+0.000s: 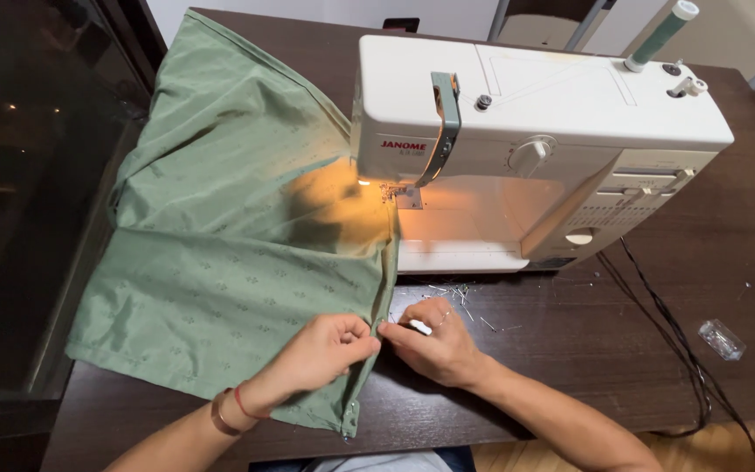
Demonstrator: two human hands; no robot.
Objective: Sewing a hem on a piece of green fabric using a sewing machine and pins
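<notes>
Pinching the near right edge of the green cloth [220, 227], both hands meet at the hem on the dark worktop [587, 350]. The left hand [325, 350] has its grip clenched on the fold, thumb and fingertips pressed together — the cloth bunches under them. The right hand [434, 345] touches the same edge from the right and grasps a small white tool [419, 327] between its fingers; what kind of tool it is cannot be made out, since most of it is hidden in the fist. The cloth spreads left and far across the worktop, its far right part running under the needle of the white sewing machine [535, 131], lit by the machine's lamp. Thread scraps [460, 293] lie just beyond the right hand. Black cables [666, 332] trail near-right off the edge, beside a small clear plastic case [722, 339]. A green thread spool [661, 33] stands on the machine's far right — its top is cut off.
</notes>
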